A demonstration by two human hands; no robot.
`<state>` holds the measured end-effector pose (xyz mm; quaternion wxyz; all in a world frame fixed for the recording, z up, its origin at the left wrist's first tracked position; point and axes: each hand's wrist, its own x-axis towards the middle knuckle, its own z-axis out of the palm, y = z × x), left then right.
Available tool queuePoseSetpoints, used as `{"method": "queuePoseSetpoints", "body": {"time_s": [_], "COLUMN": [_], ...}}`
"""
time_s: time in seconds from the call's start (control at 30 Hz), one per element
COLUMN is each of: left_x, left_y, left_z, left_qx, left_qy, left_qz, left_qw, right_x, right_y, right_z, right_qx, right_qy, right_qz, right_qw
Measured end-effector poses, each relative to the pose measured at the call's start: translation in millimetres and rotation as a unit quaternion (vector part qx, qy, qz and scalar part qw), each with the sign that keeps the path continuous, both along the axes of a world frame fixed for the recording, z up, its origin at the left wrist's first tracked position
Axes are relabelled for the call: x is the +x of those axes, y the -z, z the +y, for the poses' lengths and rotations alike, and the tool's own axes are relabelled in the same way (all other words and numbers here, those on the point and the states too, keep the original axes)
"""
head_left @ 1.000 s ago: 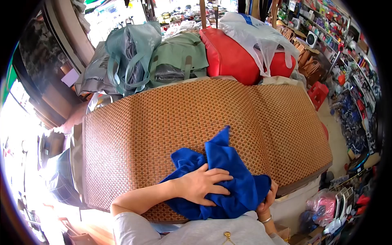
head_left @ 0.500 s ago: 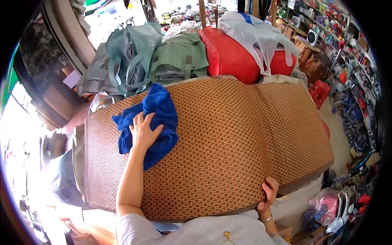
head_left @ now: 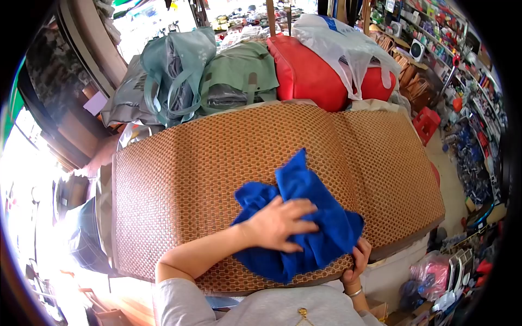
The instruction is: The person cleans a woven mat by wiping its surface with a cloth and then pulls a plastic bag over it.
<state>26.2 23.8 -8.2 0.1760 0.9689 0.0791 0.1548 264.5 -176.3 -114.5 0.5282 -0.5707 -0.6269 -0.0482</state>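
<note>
A bunched blue cloth (head_left: pixel 326 217) lies on a brown woven mat (head_left: pixel 239 146), near its front edge and right of its middle. On top of the cloth rests my left hand (head_left: pixel 283 224), its fingers spread and slightly blurred, palm down. My right hand (head_left: pixel 359 258) is at the mat's front edge, just right of the cloth, with its fingers curled over the rim and a bracelet on the wrist. The thumb side of that hand is partly hidden under the mat. Two creases run across the mat, one left and one right.
Behind the mat stand a grey-green bag (head_left: pixel 176 76), a green bag (head_left: pixel 239 73) and a red bag (head_left: pixel 307 76) with a white plastic bag (head_left: pixel 348 46) over it. A red stool (head_left: pixel 427 125) is at right, beside crowded shelves (head_left: pixel 435 49). Plastic-wrapped goods (head_left: pixel 429 271) sit lower right.
My left hand has swept the blue cloth from the mat's left part toward the right and front, close to my right hand. My right hand stays at the edge.
</note>
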Motion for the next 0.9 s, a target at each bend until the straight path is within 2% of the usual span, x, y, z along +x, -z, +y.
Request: {"method": "queuePoseSetpoints", "body": {"time_s": [0.03, 0.1, 0.23, 0.3, 0.37, 0.47, 0.5, 0.57, 0.63, 0.7, 0.77, 0.83, 0.9], "left_x": [-5.5, -23.8, -80.5, -97.3, -92.6, -59.2, -45.2, -9.7, 19.8, 43.4, 63.8, 80.9, 94.7], "left_y": [-1.8, 4.6, 20.6, 24.6, 29.8, 17.1, 21.2, 11.2, 1.2, 6.6, 9.5, 6.8, 10.1], "left_z": [15.3, 50.3, 118.7, 132.6, 128.8, 92.5, 78.2, 39.7, 7.7, -12.1, -16.3, 0.9, 35.1], "left_qx": [0.022, 0.03, 0.085, 0.087, 0.11, 0.062, 0.093, 0.039, 0.005, 0.011, 0.024, 0.018, 0.062], "left_qy": [-0.04, -0.186, -0.489, -0.576, -0.592, -0.484, -0.401, -0.25, -0.071, 0.067, 0.115, 0.117, 0.049], "left_qz": [0.004, -0.011, -0.023, -0.025, -0.015, -0.003, -0.035, -0.02, -0.023, -0.032, -0.052, -0.035, -0.064], "left_qw": [0.999, 0.982, 0.868, 0.812, 0.798, 0.873, 0.911, 0.967, 0.997, 0.997, 0.992, 0.992, 0.995], "right_x": [0.6, 0.4, 2.1, 1.3, 0.3, 0.6, 0.7, 1.6, 1.9, 2.8, 3.9, 3.3, 4.5], "right_y": [-1.1, -1.1, -1.6, -3.6, -3.2, -4.0, -3.0, -0.4, 1.3, 6.2, 17.5, 15.6, 6.1], "right_z": [0.1, -1.5, -2.2, -1.2, 0.2, -0.4, -0.2, -0.8, -1.3, -5.3, -13.2, -10.8, -4.9], "right_qx": [0.001, 0.002, -0.011, -0.01, 0.004, -0.004, -0.004, -0.009, -0.01, -0.011, -0.041, -0.036, -0.015], "right_qy": [-0.002, -0.003, -0.01, -0.014, -0.002, -0.005, -0.007, -0.004, -0.003, -0.001, 0.034, 0.042, 0.001], "right_qz": [-0.003, -0.005, -0.01, -0.006, -0.005, -0.003, -0.004, 0.003, 0.006, 0.01, -0.001, -0.001, 0.002], "right_qw": [1.0, 1.0, 1.0, 1.0, 1.0, 1.0, 1.0, 1.0, 1.0, 1.0, 0.999, 0.998, 1.0]}}
